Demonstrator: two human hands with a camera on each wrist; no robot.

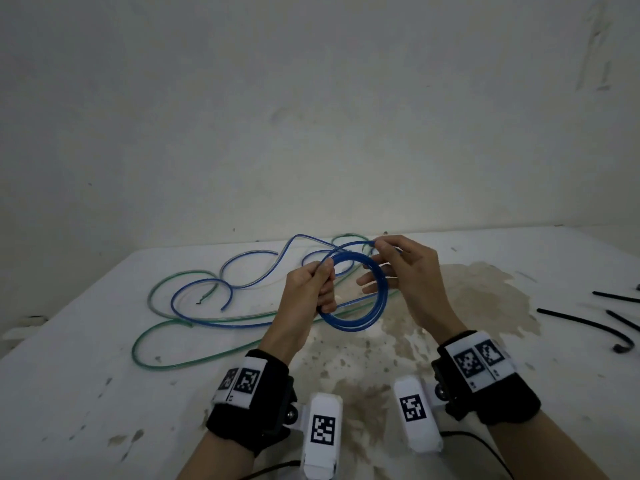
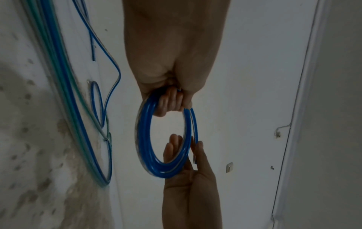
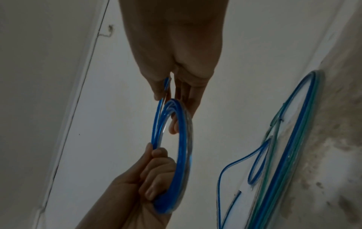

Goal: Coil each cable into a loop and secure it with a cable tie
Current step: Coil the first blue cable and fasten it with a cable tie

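A blue cable coil of several turns hangs above the table between both hands. My left hand grips the coil's left side with curled fingers. My right hand pinches a single blue strand at the coil's top between thumb and forefinger, its other fingers straight behind the coil. The rest of the blue cable trails loose on the table to the left, tangled with a green cable. In the left wrist view the coil stands edge-on.
Black cable ties lie at the table's right edge. The white table has a brown stain under and right of the hands. A white wall rises behind the table's far edge.
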